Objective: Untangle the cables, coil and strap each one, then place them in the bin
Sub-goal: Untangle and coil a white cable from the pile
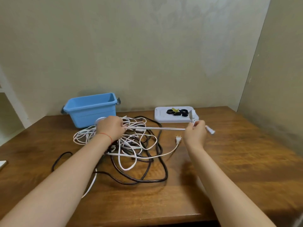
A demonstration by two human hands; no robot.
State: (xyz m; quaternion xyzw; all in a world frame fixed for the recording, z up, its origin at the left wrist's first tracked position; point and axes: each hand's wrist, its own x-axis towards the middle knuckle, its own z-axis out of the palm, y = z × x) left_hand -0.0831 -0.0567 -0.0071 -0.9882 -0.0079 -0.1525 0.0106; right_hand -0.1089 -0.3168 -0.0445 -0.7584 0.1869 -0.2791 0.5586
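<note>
A tangle of white cables (131,141) and a black cable (147,179) lies on the wooden table (229,161). My left hand (111,128) grips white strands at the top of the heap. My right hand (196,133) pinches the end of a white cable (164,128) that is stretched taut between both hands, its connectors (210,130) sticking out to the right. A white two-pin plug (178,139) lies on the table below the taut cable. The blue bin (91,108) stands at the back left and looks empty.
A white lid (160,115) at the back centre holds several black straps (177,112). Walls close off the back and right. A white object (2,163) shows at the left edge. The table's front edge runs along the bottom.
</note>
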